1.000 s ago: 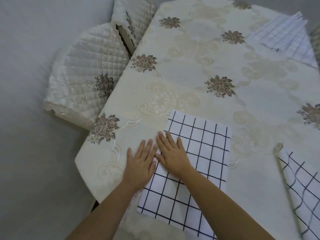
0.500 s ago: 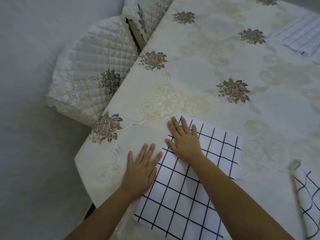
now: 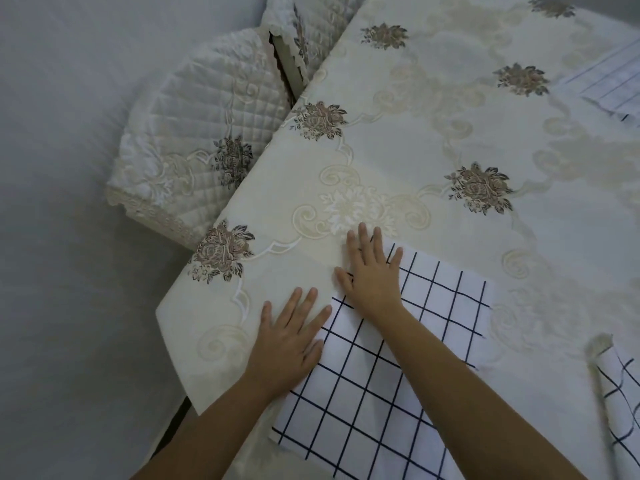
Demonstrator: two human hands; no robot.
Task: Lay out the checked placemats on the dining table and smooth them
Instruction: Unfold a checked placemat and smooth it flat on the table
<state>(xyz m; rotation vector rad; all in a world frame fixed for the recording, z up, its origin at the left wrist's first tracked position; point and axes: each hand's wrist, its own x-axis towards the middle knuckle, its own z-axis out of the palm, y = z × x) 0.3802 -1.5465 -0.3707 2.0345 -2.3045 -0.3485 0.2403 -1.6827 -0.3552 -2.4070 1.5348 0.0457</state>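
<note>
Near placemat (image 3: 443,306): white with a dark grid, lying flat on the tablecloth in the lower centre of the frame, set at a slant to the picture's edges; right and top edges in full view, lower part crossed by both forearms.
Left hand (image 3: 291,341): lower centre-left, palm down, holding nothing; fingers straight and a little spread, most of them on the tablecloth just outside the mat's left edge, thumb side lying over that edge.
Right hand (image 3: 372,275): just above and right of the left hand, palm down on the mat's upper left corner; fingers straight and fanned wide, gripping nothing, tips reaching past the top edge onto the cloth, thumb off the mat to the left.
Second placemat (image 3: 620,393): lower right of the frame, same dark grid, rumpled, with one edge curled up; apart from the near mat.
Third placemat (image 3: 609,81): upper right edge of the frame, paler lines, cut off by the border, well apart from the others.
Tablecloth (image 3: 415,140): cream, with pale scrollwork and brown flower motifs, covering the table from the centre to the right.
Chair (image 3: 194,133): upper left, in a quilted cream cover with a flower motif, close against the table's left side.
Floor (image 3: 52,237): plain grey, down the left of the frame.
</note>
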